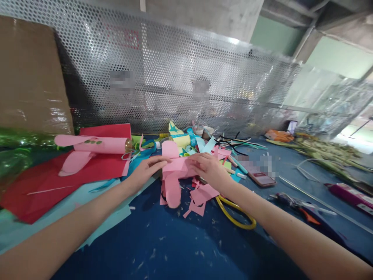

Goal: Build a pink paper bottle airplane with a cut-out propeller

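Observation:
Between my two hands is a pink paper airplane (173,190), a tube-shaped body with rounded wings, lying low over the blue table. My left hand (151,165) has its thumb and fingers closed at the left end of the body, by the wing. At the other end, the fingers of my right hand (206,167) wrap the pink tube; part of them and that end are hidden. Pink paper scraps (201,196) lie under and beside it. A second pink airplane (100,146), made over a bottle, rests to the left on red paper (107,171).
A yellow ring of tubing (236,217) lies by my right forearm. Farther right are a phone (260,177), a dark tool with an orange part (309,214) and a purple can (352,194). Perforated metal mesh (175,70) stands behind; people show dimly beyond it. Light-blue paper (110,210) lies left.

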A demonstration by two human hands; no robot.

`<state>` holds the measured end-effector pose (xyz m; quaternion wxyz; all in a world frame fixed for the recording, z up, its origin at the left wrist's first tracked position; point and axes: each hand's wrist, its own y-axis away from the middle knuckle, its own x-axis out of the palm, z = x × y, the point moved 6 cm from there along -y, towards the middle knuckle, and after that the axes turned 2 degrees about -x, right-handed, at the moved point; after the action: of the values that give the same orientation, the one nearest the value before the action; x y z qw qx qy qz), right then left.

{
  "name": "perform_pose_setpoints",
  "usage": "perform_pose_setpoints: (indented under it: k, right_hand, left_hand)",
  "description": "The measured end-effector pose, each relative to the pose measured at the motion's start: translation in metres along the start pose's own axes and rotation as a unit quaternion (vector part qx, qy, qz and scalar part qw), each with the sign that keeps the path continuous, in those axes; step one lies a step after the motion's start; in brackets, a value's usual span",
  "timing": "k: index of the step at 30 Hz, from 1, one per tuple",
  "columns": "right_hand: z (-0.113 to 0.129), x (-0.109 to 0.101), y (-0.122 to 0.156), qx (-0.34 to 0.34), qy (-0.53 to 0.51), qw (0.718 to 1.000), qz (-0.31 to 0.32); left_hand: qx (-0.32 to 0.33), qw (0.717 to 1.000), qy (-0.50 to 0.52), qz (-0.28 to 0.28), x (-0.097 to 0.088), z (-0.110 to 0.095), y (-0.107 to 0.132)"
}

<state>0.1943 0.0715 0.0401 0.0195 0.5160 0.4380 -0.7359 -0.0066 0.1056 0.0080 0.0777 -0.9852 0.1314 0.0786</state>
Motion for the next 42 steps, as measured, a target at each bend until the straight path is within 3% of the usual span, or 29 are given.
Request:
perform_pose_setpoints:
  k: [5, 10, 24, 31, 42]
  right_hand:
    - [-0.018, -0.001, 0.003, 0.021, 0.003, 1.0, 0.0]
    - [-0.021, -0.003, 0.006, 0.018, 0.019, 1.0, 0.011]
    - [-0.01, -0.002, 0.003, 0.019, 0.06, 0.995, 0.073]
    - [-0.005, 0.004, -0.005, -0.011, 0.034, 0.995, 0.098]
    - [0.005, 0.005, -0.015, -0.021, -0.017, 0.994, 0.102]
  left_hand:
    - [0.013, 1.0, -0.012, 0.01, 0.0, -0.002, 0.0]
    - [0.023, 0.999, -0.022, 0.009, 0.0, -0.004, -0.002]
    - [0.036, 0.995, -0.098, 0.009, -0.001, -0.013, 0.0]
    - [0.07, 0.986, -0.153, 0.019, -0.001, -0.021, 0.001]
    - [0.077, 0.976, -0.201, 0.027, -0.004, -0.015, 0.0]
